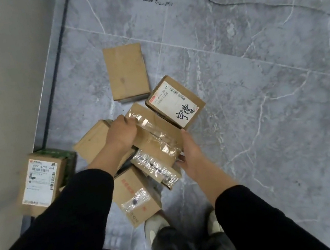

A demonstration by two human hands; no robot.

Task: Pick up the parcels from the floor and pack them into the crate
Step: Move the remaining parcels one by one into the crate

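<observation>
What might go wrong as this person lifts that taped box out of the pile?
The glossy tape-wrapped brown cardboard parcel, held between left hand and right hand, may slip. The brown cardboard box with the handwritten white label seems to lie against it and could shift as it lifts.

A black cable (218, 4) crosses the grey floor (266, 108).

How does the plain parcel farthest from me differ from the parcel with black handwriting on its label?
The plain parcel shows only bare cardboard on top; the handwritten-label parcel carries a white label with barcodes. The plain parcel lies straight and apart from the heap; the handwritten-label parcel is turned diagonally, close beside the taped parcel. Both are brown cardboard boxes on the grey floor.
</observation>
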